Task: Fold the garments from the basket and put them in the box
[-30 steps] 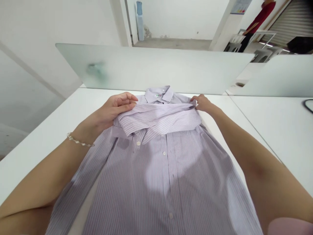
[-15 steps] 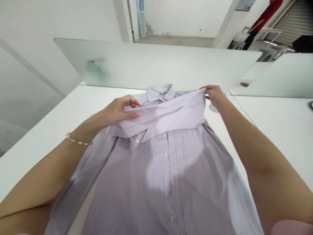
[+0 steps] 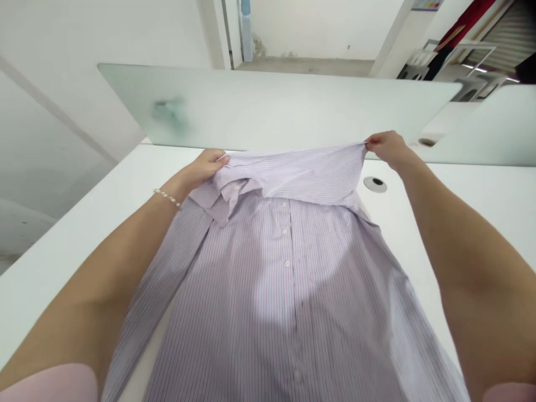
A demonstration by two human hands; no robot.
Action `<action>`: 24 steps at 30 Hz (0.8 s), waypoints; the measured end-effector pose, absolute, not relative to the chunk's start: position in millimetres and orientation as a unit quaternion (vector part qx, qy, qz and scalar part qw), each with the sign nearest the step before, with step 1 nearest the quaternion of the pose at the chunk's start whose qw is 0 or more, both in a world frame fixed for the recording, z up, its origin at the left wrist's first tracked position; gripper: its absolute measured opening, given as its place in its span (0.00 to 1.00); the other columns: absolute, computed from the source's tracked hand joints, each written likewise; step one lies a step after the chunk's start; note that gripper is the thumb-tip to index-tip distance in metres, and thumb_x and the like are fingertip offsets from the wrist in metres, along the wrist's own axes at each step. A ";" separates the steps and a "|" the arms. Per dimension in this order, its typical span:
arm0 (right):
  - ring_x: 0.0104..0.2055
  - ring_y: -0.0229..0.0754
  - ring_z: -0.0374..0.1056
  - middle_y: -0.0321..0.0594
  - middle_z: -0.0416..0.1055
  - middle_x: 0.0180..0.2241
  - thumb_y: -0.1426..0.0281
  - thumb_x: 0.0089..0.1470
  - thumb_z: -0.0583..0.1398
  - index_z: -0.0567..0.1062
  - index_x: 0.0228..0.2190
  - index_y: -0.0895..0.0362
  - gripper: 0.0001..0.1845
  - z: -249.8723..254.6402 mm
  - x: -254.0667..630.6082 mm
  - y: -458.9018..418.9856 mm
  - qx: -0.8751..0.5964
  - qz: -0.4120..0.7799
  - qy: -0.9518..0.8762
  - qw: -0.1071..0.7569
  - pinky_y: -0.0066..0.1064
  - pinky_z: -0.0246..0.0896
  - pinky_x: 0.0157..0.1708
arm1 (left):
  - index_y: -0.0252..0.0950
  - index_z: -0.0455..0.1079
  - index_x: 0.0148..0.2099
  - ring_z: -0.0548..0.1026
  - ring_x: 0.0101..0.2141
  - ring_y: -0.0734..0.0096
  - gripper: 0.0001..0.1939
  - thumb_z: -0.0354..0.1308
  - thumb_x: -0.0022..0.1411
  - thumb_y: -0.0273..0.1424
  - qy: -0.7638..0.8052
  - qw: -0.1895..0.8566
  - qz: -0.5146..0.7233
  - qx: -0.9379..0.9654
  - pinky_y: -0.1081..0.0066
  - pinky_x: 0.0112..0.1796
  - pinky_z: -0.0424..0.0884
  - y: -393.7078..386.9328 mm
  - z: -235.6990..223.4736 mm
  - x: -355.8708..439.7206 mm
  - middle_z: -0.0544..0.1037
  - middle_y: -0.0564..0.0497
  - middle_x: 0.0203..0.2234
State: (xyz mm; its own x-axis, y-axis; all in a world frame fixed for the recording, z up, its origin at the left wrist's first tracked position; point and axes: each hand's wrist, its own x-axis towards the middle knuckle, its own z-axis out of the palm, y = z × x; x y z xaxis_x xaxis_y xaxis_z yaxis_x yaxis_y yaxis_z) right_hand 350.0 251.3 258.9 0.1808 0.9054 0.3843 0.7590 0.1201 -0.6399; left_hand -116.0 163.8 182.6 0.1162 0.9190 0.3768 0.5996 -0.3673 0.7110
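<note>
Striped shirt (image 3: 251,268), on worktop (image 3: 402,218); left hand (image 3: 207,166) and right hand (image 3: 387,146) pinching raised sleeve (image 3: 305,173); uneven pull risks creasing the front.

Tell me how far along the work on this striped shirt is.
Done: the shirt front lies spread on the table, buttons up. In hand: the raised fabric, stretched between the left hand and the right hand. Remaining, it seems: that fabric is not flat, and cloth beside the left hand is crumpled.
</note>
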 end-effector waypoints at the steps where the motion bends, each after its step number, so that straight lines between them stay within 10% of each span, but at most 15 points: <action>1: 0.34 0.34 0.58 0.45 0.71 0.34 0.80 0.57 0.59 0.79 0.42 0.70 0.12 257.8 351.1 254.1 -0.667 0.079 -0.627 0.395 0.35 0.56 0.43 | 0.37 0.60 0.29 0.60 0.27 0.72 0.16 0.52 0.61 0.44 0.527 0.212 0.400 0.719 0.72 0.28 0.57 172.4 179.7 -110.5 0.62 0.54 0.22; 9: 0.51 0.47 0.64 0.68 0.58 0.58 0.76 0.63 0.52 0.70 0.54 0.73 0.21 227.4 340.2 260.4 -0.682 -0.048 -0.615 0.393 0.41 0.56 0.55 | 0.37 0.59 0.24 0.66 0.30 0.67 0.15 0.54 0.62 0.35 0.577 0.054 0.239 0.779 0.67 0.35 0.58 210.3 153.3 -76.2 0.69 0.50 0.23; 18: 0.71 0.59 0.45 0.50 0.51 0.69 0.56 0.67 0.48 0.63 0.65 0.54 0.30 138.3 265.3 223.3 -0.536 -0.089 -0.822 0.173 0.64 0.41 0.65 | 0.36 0.67 0.32 0.71 0.38 0.61 0.15 0.58 0.65 0.43 0.598 -0.014 0.237 0.765 0.66 0.39 0.60 219.3 141.5 -84.1 0.76 0.45 0.33; 24: 0.72 0.58 0.44 0.50 0.49 0.70 0.53 0.68 0.42 0.58 0.68 0.56 0.35 128.8 295.9 234.3 -0.606 -0.090 -0.771 0.171 0.63 0.39 0.67 | 0.38 0.68 0.40 0.72 0.39 0.58 0.20 0.55 0.65 0.51 0.643 -0.034 0.243 0.725 0.66 0.39 0.61 194.4 133.9 -104.1 0.77 0.44 0.38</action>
State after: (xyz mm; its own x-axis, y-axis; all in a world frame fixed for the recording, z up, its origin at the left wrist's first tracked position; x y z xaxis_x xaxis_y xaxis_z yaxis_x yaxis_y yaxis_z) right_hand 295.9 234.3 128.8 -0.2059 0.9043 0.3739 0.9662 0.2483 -0.0687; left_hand -104.1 194.4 133.9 0.0549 0.9166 0.3960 0.9494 -0.1707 0.2636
